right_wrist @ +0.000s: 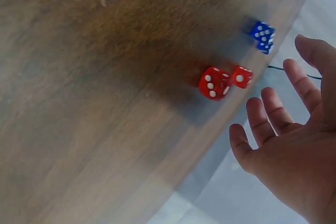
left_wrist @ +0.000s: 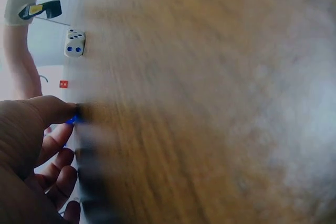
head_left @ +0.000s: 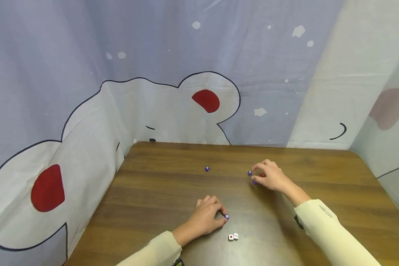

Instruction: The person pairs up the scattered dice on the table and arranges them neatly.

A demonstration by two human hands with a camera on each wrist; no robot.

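Note:
Thumb and forefinger of my left hand [head_left: 204, 217] pinch a small blue die [head_left: 227, 217] at the tabletop. In the left wrist view that blue die [left_wrist: 72, 119] shows only partly between the fingertips. My right hand [head_left: 270, 176] hovers with parted fingers over a group of dice farther back, holding none of them. Two red dice [right_wrist: 214, 83] sit side by side under it, and two blue dice [right_wrist: 263, 32] lie close by in the right wrist view. From the head, a blue die [head_left: 249, 173] shows just off the right fingertips, with another blue die [head_left: 254, 182] below the thumb.
Two white dice [head_left: 231, 237] sit together in front of the left hand. A lone blue die [head_left: 207, 169] lies farther back on the brown wooden table [head_left: 166, 184]. A printed curtain [head_left: 153, 107] hangs along the table's back and sides.

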